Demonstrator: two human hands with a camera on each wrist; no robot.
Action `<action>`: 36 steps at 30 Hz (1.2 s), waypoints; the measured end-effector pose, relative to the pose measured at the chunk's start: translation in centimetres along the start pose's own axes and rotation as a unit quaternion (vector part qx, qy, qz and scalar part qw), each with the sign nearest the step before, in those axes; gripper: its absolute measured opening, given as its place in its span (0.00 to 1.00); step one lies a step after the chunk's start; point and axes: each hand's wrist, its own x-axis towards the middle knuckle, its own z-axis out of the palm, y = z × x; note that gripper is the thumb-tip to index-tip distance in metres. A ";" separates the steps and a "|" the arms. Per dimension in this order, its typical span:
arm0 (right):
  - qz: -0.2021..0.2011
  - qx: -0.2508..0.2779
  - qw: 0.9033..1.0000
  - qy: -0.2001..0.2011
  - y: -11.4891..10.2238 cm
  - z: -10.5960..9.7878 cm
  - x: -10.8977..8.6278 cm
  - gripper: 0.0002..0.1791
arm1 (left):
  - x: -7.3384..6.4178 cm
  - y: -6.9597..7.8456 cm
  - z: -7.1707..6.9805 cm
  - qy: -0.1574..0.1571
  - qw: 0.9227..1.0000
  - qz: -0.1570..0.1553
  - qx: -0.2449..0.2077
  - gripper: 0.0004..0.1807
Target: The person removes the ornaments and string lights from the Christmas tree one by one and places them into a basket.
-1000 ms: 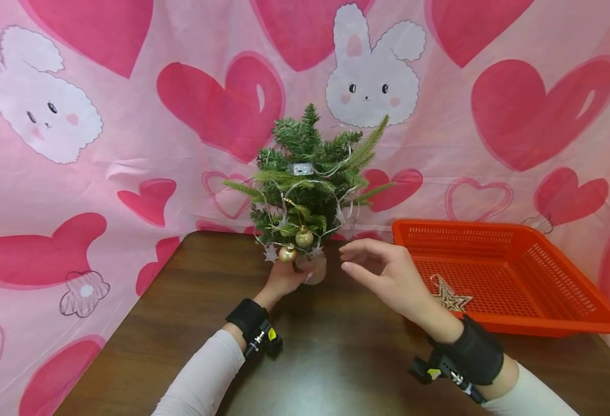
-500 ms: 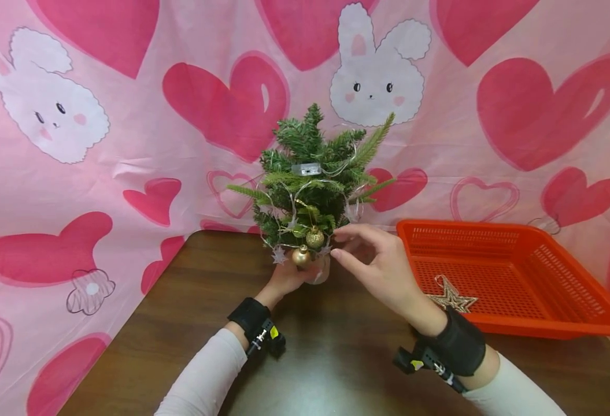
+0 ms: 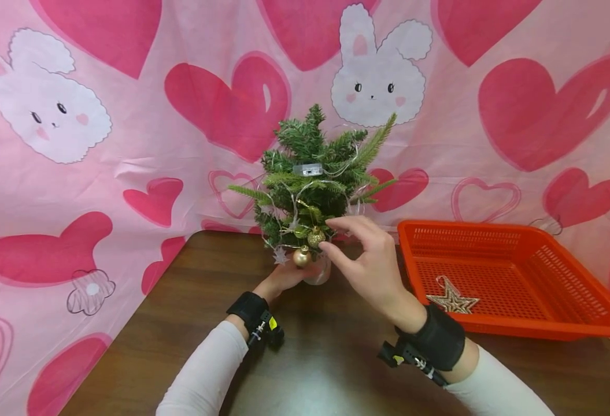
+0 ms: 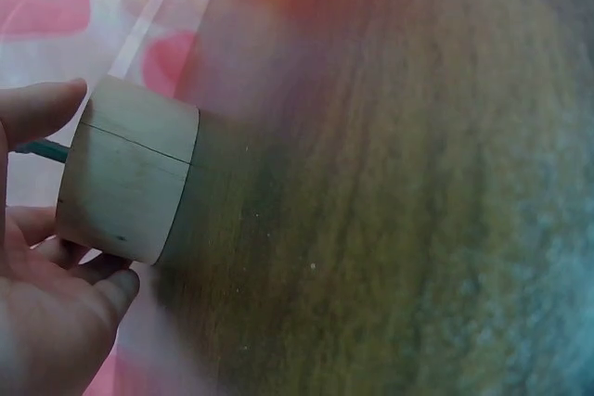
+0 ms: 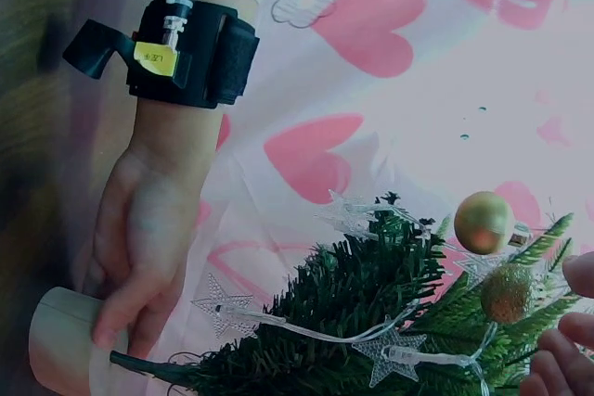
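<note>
– Tree (image 3: 331,193) position?
– Upright on the surface (image 3: 200,271), left grip (image 3: 284,276) clasped round its wooden base (image 4: 130,169).
– Right grip (image 3: 372,266)?
– Loose, unclenched, just beside the glittery ball (image 3: 315,237); contact cannot be told.

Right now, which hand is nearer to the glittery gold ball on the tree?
The right hand: its fingers are right beside the glittery gold ball. The left hand is lower down, gripping the wooden base under the tree.
</note>
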 end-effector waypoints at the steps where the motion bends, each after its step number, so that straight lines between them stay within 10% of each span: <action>1: -0.003 -0.006 1.000 0.002 -0.1 0.1 0.0 0.19 | 0.0 0.0 0.0 -0.001 1.000 0.003 -0.002 0.33; 12: -0.015 -0.032 0.999 -0.001 0.1 1.1 0.0 0.19 | 0.5 -0.2 0.1 -0.006 0.998 0.051 -0.021 0.29; 36: -0.015 -0.037 0.999 0.012 0.6 2.0 -0.4 0.18 | 0.5 -0.4 0.1 -0.001 0.998 0.054 -0.015 0.31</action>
